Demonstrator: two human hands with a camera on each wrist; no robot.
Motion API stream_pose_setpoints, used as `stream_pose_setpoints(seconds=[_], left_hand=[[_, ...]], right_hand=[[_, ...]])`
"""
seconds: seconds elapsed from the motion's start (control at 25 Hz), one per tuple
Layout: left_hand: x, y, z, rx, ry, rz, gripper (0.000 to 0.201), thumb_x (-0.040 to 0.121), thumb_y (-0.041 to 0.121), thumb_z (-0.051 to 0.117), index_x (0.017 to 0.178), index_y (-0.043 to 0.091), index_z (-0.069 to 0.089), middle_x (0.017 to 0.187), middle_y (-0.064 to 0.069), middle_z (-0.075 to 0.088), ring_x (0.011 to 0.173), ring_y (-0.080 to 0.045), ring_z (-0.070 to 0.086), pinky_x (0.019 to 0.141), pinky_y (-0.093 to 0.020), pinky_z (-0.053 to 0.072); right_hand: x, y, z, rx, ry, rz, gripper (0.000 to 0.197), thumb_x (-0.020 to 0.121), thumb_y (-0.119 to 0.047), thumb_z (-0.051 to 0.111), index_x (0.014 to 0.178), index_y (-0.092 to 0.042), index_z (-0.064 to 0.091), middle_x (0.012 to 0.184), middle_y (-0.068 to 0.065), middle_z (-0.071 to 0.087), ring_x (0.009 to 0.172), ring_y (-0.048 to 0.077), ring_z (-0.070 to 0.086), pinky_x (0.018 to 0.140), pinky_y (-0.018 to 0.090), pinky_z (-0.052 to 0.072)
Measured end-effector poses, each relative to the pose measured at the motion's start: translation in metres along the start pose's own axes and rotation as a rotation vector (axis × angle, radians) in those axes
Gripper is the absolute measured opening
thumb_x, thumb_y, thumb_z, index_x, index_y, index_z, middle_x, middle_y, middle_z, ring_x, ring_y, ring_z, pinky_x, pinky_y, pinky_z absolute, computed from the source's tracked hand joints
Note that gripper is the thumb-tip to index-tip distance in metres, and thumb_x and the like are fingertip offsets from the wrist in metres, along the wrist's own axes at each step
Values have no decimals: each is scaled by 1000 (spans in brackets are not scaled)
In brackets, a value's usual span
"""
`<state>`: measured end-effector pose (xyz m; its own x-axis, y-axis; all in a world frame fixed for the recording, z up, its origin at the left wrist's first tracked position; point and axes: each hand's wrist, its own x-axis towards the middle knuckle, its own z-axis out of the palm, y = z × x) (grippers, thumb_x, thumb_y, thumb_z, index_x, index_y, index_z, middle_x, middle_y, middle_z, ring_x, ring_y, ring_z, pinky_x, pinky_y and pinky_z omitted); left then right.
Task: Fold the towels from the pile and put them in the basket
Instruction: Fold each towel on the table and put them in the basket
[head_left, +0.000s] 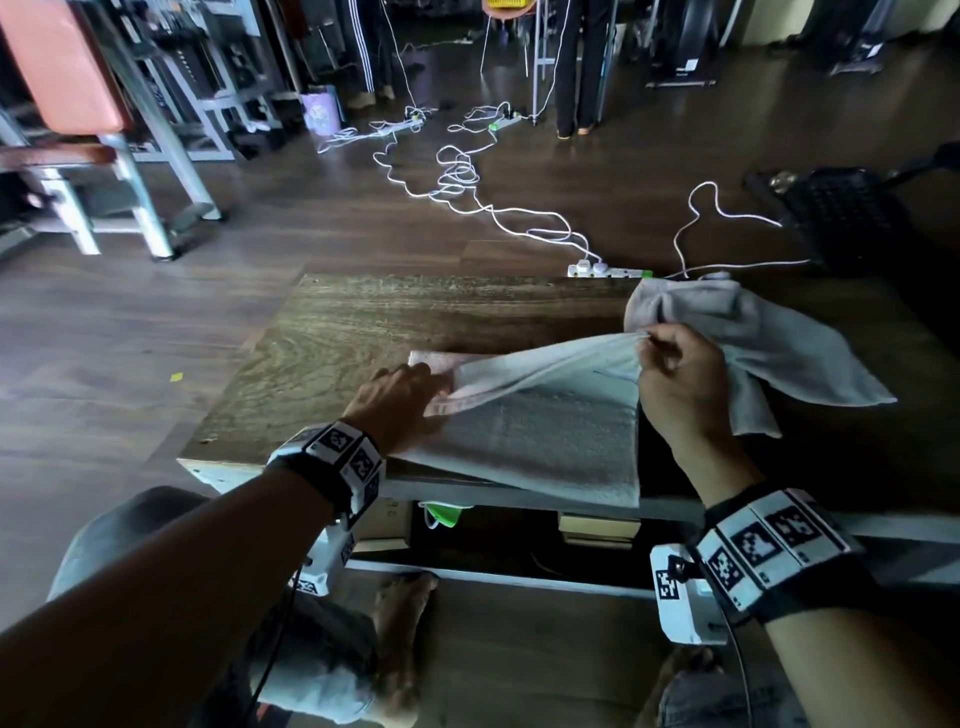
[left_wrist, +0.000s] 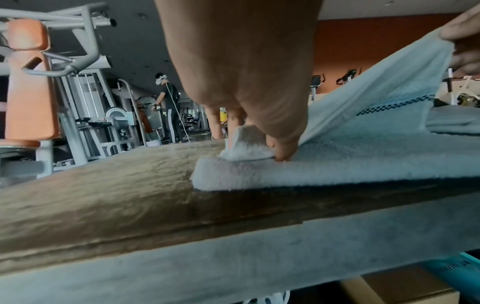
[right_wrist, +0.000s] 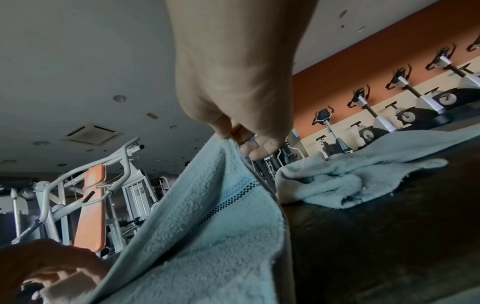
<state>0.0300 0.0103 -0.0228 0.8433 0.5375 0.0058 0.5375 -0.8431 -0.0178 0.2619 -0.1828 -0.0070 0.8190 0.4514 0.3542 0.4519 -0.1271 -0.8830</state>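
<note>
Pale blue towel (head_left: 545, 431) spread on the wooden table (head_left: 363, 322): your left hand (head_left: 400, 410) pinches one corner, your right hand (head_left: 675, 374) pinches the lifted opposite corner, beside another crumpled towel (head_left: 769, 332).

The left hand (head_left: 402, 405) covers the near-left corner of the towel (head_left: 545, 436), and its fingertips are tucked under the cloth in the head view. The right hand (head_left: 675, 379) hides part of the lifted edge it pinches. A second, crumpled towel (head_left: 753, 338) lies partly behind that hand, its folds too bunched to read. The basket is possibly the dark meshed shape (head_left: 841, 213) far right, too dim to tell. In the left wrist view the right hand's fingers (left_wrist: 465, 41) are cut off by the frame edge. The shelf under the table (head_left: 337, 338) is in shadow.
</note>
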Motion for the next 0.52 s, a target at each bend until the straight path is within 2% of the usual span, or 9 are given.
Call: stream_pose_setpoints(seconds=[0.12,0.2,0.28,0.36,0.4,0.44,0.52], left_hand=[[-1,-6,2,39,80,-85,47,89,44,61,132,29,50,117,-3,61,109,-25,57,92,-37,40],[0,-8,4,79,96,-69,43,90,41,58,132,31,51,114,-2,63,107,-25,58,96,-38,38],[-1,-8,6,116,90,-41,33,93,39,54,125,31,58,111,0,66,102,-22,61,95,-37,39],[0,-8,3,90,106,-62,27,93,38,53,114,27,65,106,2,68,92,-19,64,89,-34,43],[1,-11,0,10,140,-86,24,91,36,54,108,25,68,102,2,70,85,-19,65,81,-32,47],[2,-15,-6,-103,184,-91,21,90,33,56,102,23,69,97,1,71,79,-19,66,72,-29,50],[1,-28,-17,-288,291,25,23,90,31,51,94,18,69,90,-2,69,68,-21,65,59,-30,53]], right_hand=[[-3,2,-4,-18,5,1,13,93,-6,62,104,-4,69,91,2,67,84,12,63,80,22,48],[-4,3,-6,-11,-4,10,13,93,-6,62,104,-4,69,90,3,67,84,13,63,79,21,47],[-5,3,-7,-13,-8,23,13,94,-7,62,104,-4,69,91,3,67,84,13,63,76,15,45],[-4,2,-7,-30,-2,24,13,94,-8,61,105,-5,69,91,2,67,84,11,62,71,4,42],[-3,0,-8,-46,9,27,14,94,-9,61,105,-6,69,91,1,66,84,11,61,68,-1,39],[-1,0,-9,-57,21,40,14,94,-9,61,106,-6,69,91,0,66,83,10,60,66,-3,37],[4,1,-12,-49,51,82,14,95,-12,60,106,-9,69,92,0,66,85,11,61,66,-1,38]])
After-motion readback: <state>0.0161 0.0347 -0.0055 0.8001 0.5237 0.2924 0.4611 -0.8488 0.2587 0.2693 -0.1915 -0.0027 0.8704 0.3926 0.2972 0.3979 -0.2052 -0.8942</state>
